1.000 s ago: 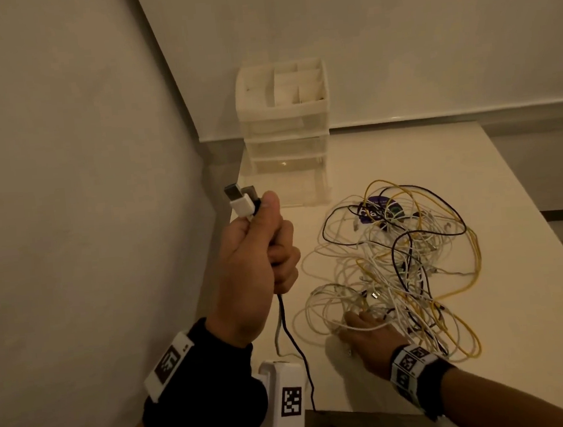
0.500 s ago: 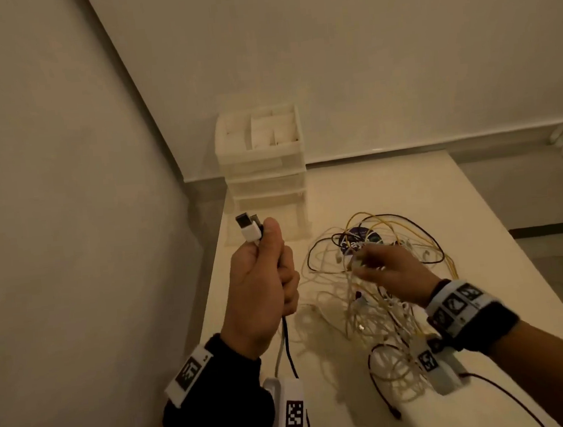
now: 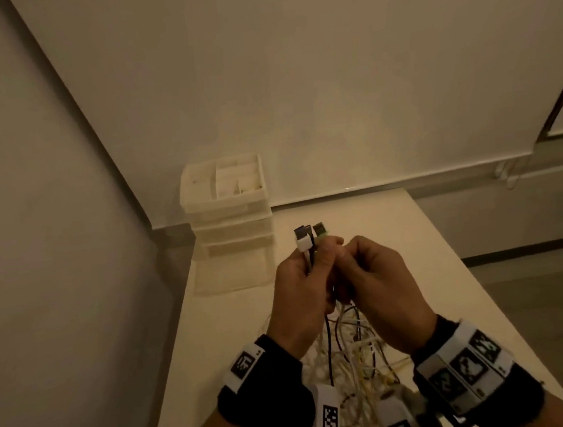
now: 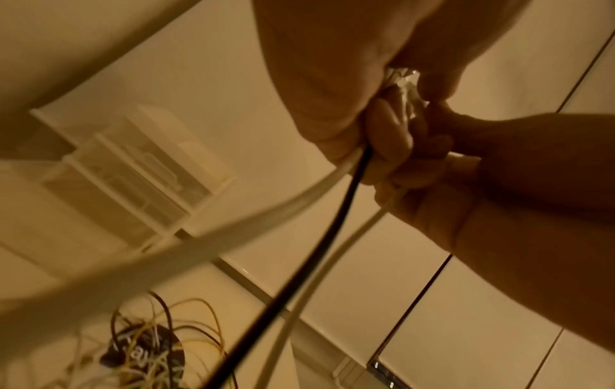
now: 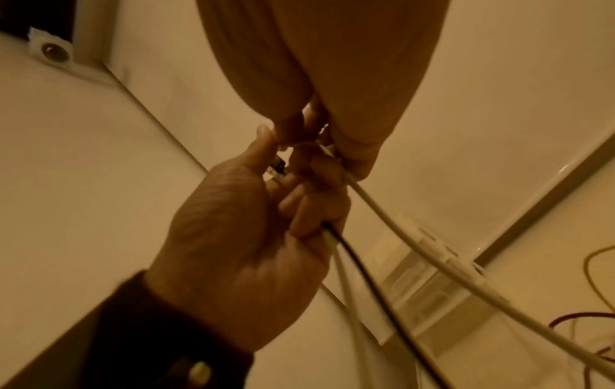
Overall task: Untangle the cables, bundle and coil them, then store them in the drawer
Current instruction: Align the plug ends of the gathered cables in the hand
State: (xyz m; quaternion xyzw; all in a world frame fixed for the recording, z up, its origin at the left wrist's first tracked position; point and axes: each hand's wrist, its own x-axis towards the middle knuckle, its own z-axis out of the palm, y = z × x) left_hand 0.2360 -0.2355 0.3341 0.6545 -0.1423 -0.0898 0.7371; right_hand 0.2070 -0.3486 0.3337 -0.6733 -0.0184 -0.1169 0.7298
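Plugs (image 3: pixel 309 236) above hands in head view only

Dim, warm yellow-brown cast in all 3 views; light source not in view. Head view grainy, soft shadow in the wall (image 3: pixel 53 233) corner, straight lines bow at the edges. Both wrist views smeared w/ motion blur: near white cable (image 4: pixel 139 265) a fat out-of-focus streak, drawers (image 4: pixel 133 179) hazy. Small glints on a rail (image 5: pixel 565 168).
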